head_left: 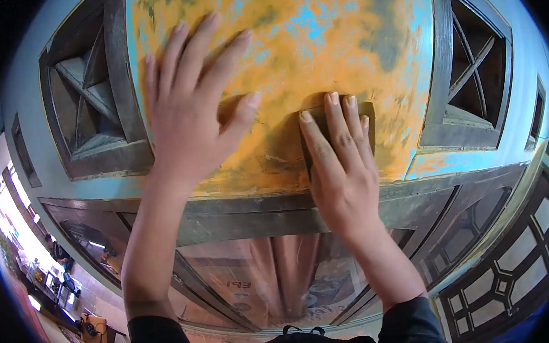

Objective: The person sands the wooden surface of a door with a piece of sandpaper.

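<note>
In front of me is a wall panel (318, 63) of worn orange paint, with light blue and dark patches showing through. My left hand (191, 117) lies against its left part, fingers spread and holding nothing. Lower and to the right, my right hand (349, 167) presses a dark sheet of sandpaper (321, 122) flat on the orange surface. The fingers of that hand lie close together over the sheet and cover much of it. The side of the sheet against the wall is hidden.
Dark framed vents with crossed bars flank the panel, one left (87, 94) and one right (473, 61). Below runs a dark wooden beam (252, 219) above glass panes with a curtain (286, 276). A lattice door (515, 264) stands lower right; a bag (93, 330) sits lower left.
</note>
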A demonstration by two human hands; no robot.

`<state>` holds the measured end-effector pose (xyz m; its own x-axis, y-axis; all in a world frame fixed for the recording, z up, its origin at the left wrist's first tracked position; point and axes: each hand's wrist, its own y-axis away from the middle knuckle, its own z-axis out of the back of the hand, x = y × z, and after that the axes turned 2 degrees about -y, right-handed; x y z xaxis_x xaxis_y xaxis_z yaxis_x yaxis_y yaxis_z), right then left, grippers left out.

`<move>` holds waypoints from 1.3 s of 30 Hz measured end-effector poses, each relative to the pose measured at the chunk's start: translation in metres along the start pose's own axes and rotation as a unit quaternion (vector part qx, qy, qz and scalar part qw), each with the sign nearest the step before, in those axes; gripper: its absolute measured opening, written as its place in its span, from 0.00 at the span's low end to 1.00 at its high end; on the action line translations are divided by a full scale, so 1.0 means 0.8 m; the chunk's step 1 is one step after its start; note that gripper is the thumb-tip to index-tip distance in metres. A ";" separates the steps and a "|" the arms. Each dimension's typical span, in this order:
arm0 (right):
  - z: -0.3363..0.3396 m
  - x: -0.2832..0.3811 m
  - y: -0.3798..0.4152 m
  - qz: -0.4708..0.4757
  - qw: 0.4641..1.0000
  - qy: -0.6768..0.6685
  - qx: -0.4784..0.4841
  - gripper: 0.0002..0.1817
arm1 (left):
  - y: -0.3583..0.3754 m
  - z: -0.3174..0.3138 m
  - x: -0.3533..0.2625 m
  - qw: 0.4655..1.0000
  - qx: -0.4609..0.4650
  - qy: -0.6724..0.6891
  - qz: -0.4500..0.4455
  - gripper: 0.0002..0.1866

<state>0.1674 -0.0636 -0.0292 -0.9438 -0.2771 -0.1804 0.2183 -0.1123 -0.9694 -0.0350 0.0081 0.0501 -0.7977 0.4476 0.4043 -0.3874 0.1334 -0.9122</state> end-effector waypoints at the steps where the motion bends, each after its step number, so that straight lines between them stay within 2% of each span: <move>1: -0.005 0.010 0.002 -0.019 1.000 -0.011 0.009 0.27 | -0.003 -0.003 -0.012 1.000 0.002 -0.021 0.007 0.31; 5: -0.019 0.009 0.016 0.012 0.998 0.050 0.029 0.28 | 0.004 -0.005 -0.015 0.999 0.021 -0.049 0.010 0.34; 7: -0.010 -0.018 0.012 0.032 0.996 0.071 0.034 0.28 | 0.007 -0.004 -0.014 0.998 0.028 -0.049 0.004 0.34; 8: 0.001 -0.049 -0.001 0.011 0.996 0.083 0.018 0.31 | 0.007 -0.004 -0.012 0.998 0.027 -0.048 0.002 0.34; 9: 0.019 -0.080 -0.028 -0.001 0.995 0.084 -0.059 0.33 | 0.008 -0.004 -0.012 0.998 0.029 -0.047 0.001 0.34; 10: 0.036 -0.103 -0.050 -0.015 0.989 0.105 -0.102 0.32 | 0.009 -0.005 -0.012 0.999 0.028 -0.046 0.002 0.34; 11: 0.045 -0.126 -0.062 -0.029 0.989 0.045 -0.135 0.29 | 0.009 -0.005 -0.013 0.999 0.027 -0.046 0.004 0.34; 14: 0.036 -0.099 -0.063 0.040 0.993 0.074 -0.079 0.27 | 0.008 -0.006 -0.015 0.999 0.025 -0.031 0.016 0.34; 15: 0.025 -0.084 -0.045 0.084 0.995 0.035 -0.034 0.27 | 0.010 -0.006 -0.016 0.999 0.025 -0.024 0.022 0.33; 16: 0.020 -0.065 -0.025 0.119 0.991 0.025 0.056 0.24 | 0.012 -0.005 -0.017 0.999 0.030 -0.021 0.022 0.33; 18: 0.024 -0.066 -0.013 0.242 0.968 -0.034 0.064 0.22 | 0.019 -0.002 -0.018 0.999 0.042 -0.018 0.021 0.33; 20: 0.037 -0.088 -0.030 0.168 0.984 -0.057 -0.006 0.22 | 0.039 0.001 -0.022 0.998 0.063 -0.009 0.020 0.33; 21: 0.042 -0.091 -0.031 0.105 0.992 0.004 -0.069 0.23 | 0.055 0.003 -0.026 0.997 0.077 -0.003 0.021 0.34; 23: 0.018 -0.091 -0.011 0.101 0.992 0.007 -0.077 0.20 | 0.089 0.003 -0.037 0.995 0.094 -0.001 0.021 0.34; 24: 0.014 -0.063 -0.002 0.129 0.991 -0.009 -0.048 0.22 | 0.103 0.002 -0.041 0.995 0.099 -0.001 0.019 0.34; 25: 0.010 -0.045 0.015 0.166 0.980 -0.017 0.110 0.20 | 0.115 0.001 -0.042 0.995 0.097 0.002 0.018 0.34; 26: 0.005 -0.029 0.030 0.239 0.966 -0.028 0.097 0.18 | 0.124 0.001 -0.044 0.995 0.094 0.011 0.035 0.33; 28: 0.009 -0.036 0.037 0.196 0.977 -0.030 0.081 0.20 | 0.142 0.001 -0.047 0.993 0.091 0.032 0.069 0.33; 31: 0.017 -0.051 0.025 0.014 0.996 0.011 -0.085 0.22 | 0.181 -0.006 -0.052 0.993 0.069 0.043 0.083 0.32; 34: -0.008 -0.013 0.045 0.069 0.997 0.007 -0.036 0.21 | 0.217 -0.014 -0.060 0.991 0.051 0.057 0.110 0.31; 35: -0.017 -0.002 0.056 0.122 0.991 -0.041 0.034 0.19 | 0.226 -0.016 -0.062 0.990 0.049 0.057 0.117 0.31; 36: -0.015 0.014 0.065 0.128 0.991 -0.020 0.039 0.18 | 0.232 -0.016 -0.061 0.990 0.049 0.059 0.121 0.31; 38: -0.014 -0.013 0.058 0.126 0.991 -0.043 0.006 0.20 | 0.236 -0.016 -0.059 0.991 0.043 0.058 0.108 0.29; 39: -0.006 -0.017 0.059 0.061 0.997 0.008 -0.048 0.22 | 0.239 -0.020 -0.059 0.991 0.032 0.066 0.116 0.28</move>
<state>0.1893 -0.0603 -0.0731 -0.9154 -0.2676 -0.3007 0.3087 0.0128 -0.9511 -0.0641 0.0266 -0.1443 -0.8031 0.5714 0.1688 -0.2333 -0.0410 -0.9715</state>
